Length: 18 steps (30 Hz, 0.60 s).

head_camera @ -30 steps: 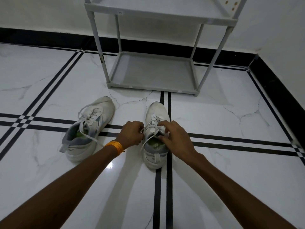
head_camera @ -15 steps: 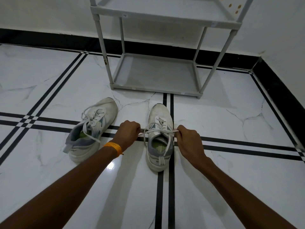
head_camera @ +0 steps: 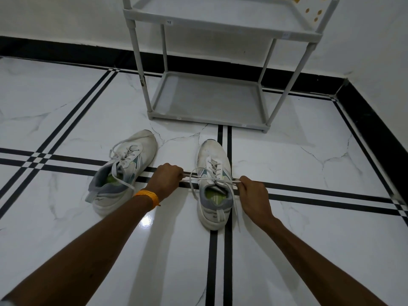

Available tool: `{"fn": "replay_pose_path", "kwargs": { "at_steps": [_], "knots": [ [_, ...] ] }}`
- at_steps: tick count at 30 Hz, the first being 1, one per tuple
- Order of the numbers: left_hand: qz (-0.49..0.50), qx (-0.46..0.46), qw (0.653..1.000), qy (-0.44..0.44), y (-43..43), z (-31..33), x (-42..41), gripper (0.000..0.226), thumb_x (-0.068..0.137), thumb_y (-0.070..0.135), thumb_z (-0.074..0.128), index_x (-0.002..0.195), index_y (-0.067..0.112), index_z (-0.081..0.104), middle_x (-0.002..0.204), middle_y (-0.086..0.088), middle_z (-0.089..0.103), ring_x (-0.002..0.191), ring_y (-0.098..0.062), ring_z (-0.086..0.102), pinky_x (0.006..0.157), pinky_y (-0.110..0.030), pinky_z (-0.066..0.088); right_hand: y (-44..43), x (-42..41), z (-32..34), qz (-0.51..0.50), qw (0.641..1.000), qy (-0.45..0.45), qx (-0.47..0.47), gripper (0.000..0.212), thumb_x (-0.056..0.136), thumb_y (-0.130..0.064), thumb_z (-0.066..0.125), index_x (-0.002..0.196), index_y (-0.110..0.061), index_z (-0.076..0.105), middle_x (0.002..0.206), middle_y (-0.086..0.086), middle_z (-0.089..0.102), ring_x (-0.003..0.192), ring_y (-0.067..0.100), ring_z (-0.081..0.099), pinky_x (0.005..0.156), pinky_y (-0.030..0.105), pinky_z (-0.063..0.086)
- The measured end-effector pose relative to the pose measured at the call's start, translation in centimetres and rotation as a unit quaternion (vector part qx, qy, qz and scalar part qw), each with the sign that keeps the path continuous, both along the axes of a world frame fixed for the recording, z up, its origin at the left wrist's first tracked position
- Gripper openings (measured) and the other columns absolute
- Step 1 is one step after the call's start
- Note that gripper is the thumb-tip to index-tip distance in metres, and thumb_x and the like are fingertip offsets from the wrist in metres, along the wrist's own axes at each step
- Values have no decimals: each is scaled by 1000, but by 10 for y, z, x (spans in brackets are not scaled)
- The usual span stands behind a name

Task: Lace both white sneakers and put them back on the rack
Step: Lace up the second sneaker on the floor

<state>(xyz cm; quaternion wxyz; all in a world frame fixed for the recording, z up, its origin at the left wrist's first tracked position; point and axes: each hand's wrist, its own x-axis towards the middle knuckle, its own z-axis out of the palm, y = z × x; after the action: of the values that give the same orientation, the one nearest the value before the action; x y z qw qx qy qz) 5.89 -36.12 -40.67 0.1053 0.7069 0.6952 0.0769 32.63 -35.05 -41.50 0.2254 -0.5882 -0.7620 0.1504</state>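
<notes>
Head view, left to right. A white sneaker (head_camera: 122, 171) lies on the marble floor (head_camera: 66, 120), tilted onto its side with the toe pointing up and to the right; its laces hang loose over the tongue and collar. The left hand (head_camera: 168, 179), with an orange band (head_camera: 147, 196) on its wrist, is closed into a fist around one lace loop (head_camera: 194, 176), pulled out to the left. A second sneaker (head_camera: 215, 184) stands upright on its sole between the two hands, toe toward the rack, straddling a black floor stripe (head_camera: 213, 257). A knot sits at the top of its tongue, and the lace runs taut from it to either side. The right hand (head_camera: 254, 196) pinches the other loop between thumb and fingertips, the remaining fingers curled; a free lace end trails down beside the heel. Beyond both sneakers, the grey rack (head_camera: 207, 100) stands against the wall (head_camera: 66, 16), well apart from the hands.
</notes>
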Motion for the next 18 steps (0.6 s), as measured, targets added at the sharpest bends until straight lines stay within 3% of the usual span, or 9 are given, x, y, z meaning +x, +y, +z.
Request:
{"fn": "replay_pose_path", "kwargs": {
  "at_steps": [7, 12, 16, 18],
  "knots": [
    [15, -13, 1000, -20, -3, 0, 2, 23, 96, 19, 52, 100, 8, 72, 95, -15, 74, 85, -30, 64, 67, -27, 37, 0, 1, 0, -2, 1000, 14, -14, 24, 99, -18, 48, 80, -8, 60, 63, -1, 56, 54, 17, 52, 51, 29, 37],
    [26, -18, 999, -27, -5, 1, 1, 25, 97, 22, 52, 97, 7, 72, 91, -16, 74, 82, -31, 65, 67, -31, 44, -1, -1, 4, -8, 999, 15, -31, 26, 100, -19, 47, 80, -9, 60, 63, -2, 54, 54, 15, 49, 46, 17, 29],
    [35, -28, 998, -49, -9, 7, 7, 28, 98, 24, 51, 94, 4, 72, 85, -18, 73, 75, -31, 66, 69, -34, 55, 5, -2, 8, 2, 995, 58, -76, 27, 99, -17, 49, 75, -10, 58, 62, 0, 58, 53, 13, 52, 50, 28, 42],
    [26, -57, 992, -110, -9, 16, 9, 26, 96, 26, 55, 87, 6, 69, 76, -13, 72, 63, -24, 68, 58, -28, 56, 8, 0, 16, 7, 983, 119, -139, 25, 97, -16, 51, 76, -7, 59, 62, 4, 62, 49, 13, 57, 50, 29, 49]
  ]
}}
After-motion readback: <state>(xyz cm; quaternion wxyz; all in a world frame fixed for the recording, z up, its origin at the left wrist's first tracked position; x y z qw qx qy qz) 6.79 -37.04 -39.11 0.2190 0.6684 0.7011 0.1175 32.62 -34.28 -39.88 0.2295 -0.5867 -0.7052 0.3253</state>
